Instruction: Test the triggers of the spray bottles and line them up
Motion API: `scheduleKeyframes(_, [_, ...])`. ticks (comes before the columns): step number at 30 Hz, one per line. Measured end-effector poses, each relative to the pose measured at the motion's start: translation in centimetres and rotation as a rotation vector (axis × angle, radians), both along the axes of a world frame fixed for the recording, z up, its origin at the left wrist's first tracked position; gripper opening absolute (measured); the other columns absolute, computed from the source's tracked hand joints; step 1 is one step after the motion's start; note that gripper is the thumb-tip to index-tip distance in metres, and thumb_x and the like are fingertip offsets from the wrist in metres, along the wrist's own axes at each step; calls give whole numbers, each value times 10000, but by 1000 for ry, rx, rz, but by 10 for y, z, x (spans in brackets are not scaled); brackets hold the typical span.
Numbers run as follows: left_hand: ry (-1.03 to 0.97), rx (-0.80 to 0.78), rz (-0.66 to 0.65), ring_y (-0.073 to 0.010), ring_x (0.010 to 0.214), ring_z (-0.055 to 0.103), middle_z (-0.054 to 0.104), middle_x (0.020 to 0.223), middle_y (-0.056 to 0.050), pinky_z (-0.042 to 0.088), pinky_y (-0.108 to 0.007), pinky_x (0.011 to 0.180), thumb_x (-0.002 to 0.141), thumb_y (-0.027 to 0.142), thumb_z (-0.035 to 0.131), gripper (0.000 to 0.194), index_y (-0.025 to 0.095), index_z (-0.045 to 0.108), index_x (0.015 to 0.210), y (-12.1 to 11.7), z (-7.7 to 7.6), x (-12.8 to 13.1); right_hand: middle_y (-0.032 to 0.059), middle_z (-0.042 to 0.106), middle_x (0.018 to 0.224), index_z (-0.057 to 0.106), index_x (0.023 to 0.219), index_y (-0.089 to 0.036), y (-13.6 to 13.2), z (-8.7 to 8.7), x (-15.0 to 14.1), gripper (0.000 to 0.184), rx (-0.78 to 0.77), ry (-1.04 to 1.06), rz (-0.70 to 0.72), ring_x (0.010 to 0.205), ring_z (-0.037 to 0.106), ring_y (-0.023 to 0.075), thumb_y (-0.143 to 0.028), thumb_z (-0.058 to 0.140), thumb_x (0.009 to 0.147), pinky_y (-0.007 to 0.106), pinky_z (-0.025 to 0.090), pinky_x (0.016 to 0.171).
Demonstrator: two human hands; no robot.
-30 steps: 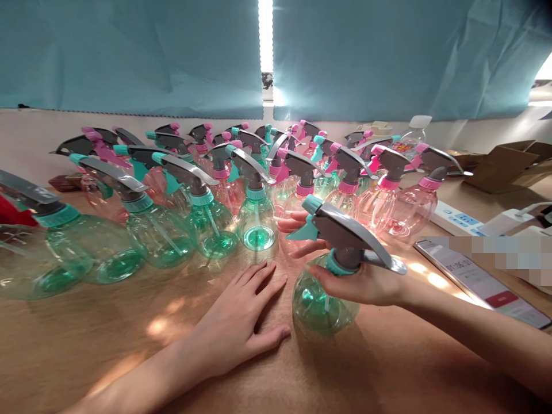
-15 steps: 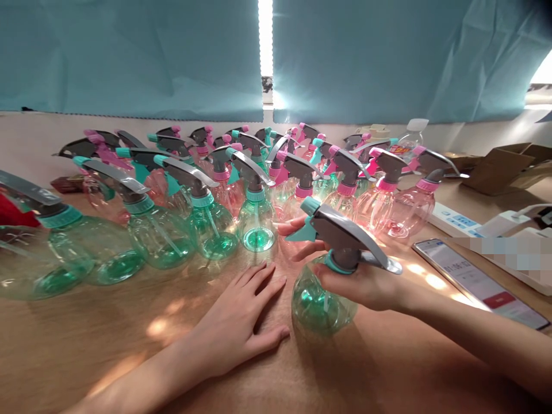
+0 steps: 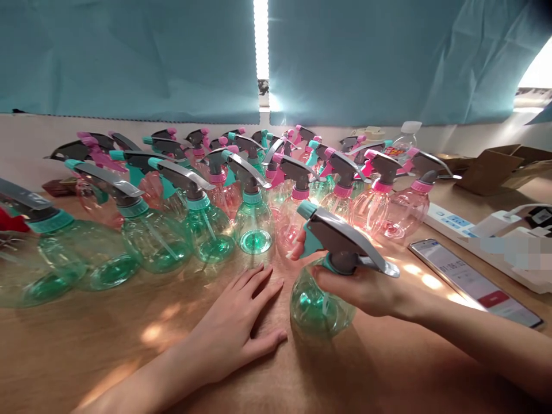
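A green see-through spray bottle [image 3: 321, 305] with a grey head and teal trigger stands on the wooden table [image 3: 241, 391], tilted a little. Around its neck is my right hand [image 3: 366, 290], thumb across the near side and fingers curled behind the trigger side, partly hidden by the spray head. My left hand [image 3: 241, 319] lies flat on the table just left of that bottle, fingers spread and holding nothing. Beyond the fingertips stands another green spray bottle [image 3: 254, 230], apart from the hand.
Several green and pink spray bottles stand in rows behind, among them a pink one [image 3: 407, 207] at the right. A phone [image 3: 474, 287] lies on the right beside a white power strip [image 3: 457, 230]. A cardboard box [image 3: 491, 169] sits farther back, below teal curtains [image 3: 388, 57].
My right hand's outstretched fingers have curled in on the trigger, which now sits closer to the neck. My left hand has stayed on the table. The view has shifted slightly.
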State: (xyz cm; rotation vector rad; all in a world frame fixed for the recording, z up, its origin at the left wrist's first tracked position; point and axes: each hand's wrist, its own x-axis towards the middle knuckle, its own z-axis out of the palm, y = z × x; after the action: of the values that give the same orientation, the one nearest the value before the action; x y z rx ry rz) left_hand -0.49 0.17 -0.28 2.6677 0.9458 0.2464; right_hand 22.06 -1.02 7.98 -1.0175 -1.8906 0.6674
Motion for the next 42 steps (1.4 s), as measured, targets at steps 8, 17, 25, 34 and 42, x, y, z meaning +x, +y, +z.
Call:
scheduleKeyframes(8, [62,6,0,-362,1436,290,351,1555,-159,296,-584,1136,918,543,545,689,185,389,1486,-1,4,1,5,726,993,660,1069,-272,2,-15,3,457,-17,57,35,696,676,166,-84,506,682,331,603,681])
scheduleKeyframes(17, [-10,4,-1,-365,1421,321,402,1529,-147,305,-568,1136,904,531,577,672,211,411,1471,-1,2,1,19,638,1314,625,1178,-303,8,-23,4,519,-13,64,114,1097,671,216,-50,556,730,380,602,881])
scheduleKeyframes(25, [5,4,12,-363,1416,328,396,1533,-146,313,-564,1132,908,538,568,675,209,408,1475,-2,3,0,56,638,1312,657,1026,-248,8,-22,4,355,18,29,104,1072,686,218,-62,532,751,351,604,850])
scheduleKeyframes(34, [63,21,-2,-344,1439,288,353,1555,-154,303,-564,1139,930,556,518,683,180,385,1485,-2,4,1,81,649,1291,618,946,-248,5,-20,6,230,-18,48,96,894,727,199,-100,557,781,360,619,775])
scheduleKeyframes(42, [59,36,-4,-350,1431,300,356,1554,-153,318,-566,1130,933,561,511,682,181,382,1485,-1,3,1,68,662,1246,557,1244,-224,6,-23,3,543,57,99,52,813,737,153,-76,524,723,244,615,680])
